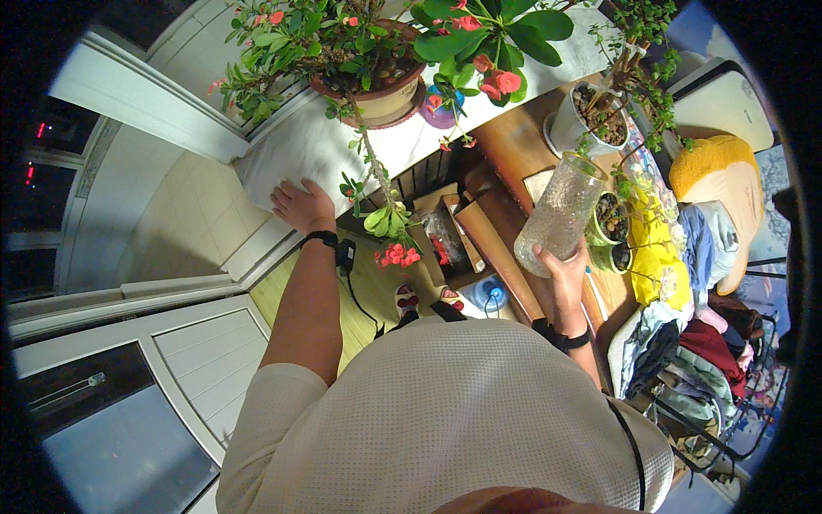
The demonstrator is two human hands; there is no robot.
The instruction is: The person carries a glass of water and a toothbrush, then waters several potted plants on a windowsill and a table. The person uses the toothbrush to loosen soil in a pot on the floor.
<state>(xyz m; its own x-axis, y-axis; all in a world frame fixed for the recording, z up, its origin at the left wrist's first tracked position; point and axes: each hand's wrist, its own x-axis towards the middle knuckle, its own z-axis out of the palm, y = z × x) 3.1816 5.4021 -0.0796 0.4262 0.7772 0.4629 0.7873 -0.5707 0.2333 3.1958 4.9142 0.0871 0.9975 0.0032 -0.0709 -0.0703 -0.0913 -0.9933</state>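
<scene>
My right hand (565, 266) grips the lower part of a textured clear glass vase (557, 209), which is tilted with its rim up and to the right. Flat on the white marble-look sill (276, 157) rests my left hand (303, 204), fingers spread and holding nothing. Between the hands hangs a flowering branch (371, 154) from a plant in a round brown and beige pot (385, 106). A blue and purple container (442, 109) stands beside that pot. Behind the vase are a white pot with soil (594, 122) and a small green pot (609, 221).
Below the sill an open cardboard box (443, 241) holds plastic-wrapped things. A blue-topped container (488, 294) sits near my feet. To the right lie a yellow plastic bag (658, 257), piled clothes (706, 360) and a yellow plush cushion (719, 173). A paneled white door (209, 360) is at left.
</scene>
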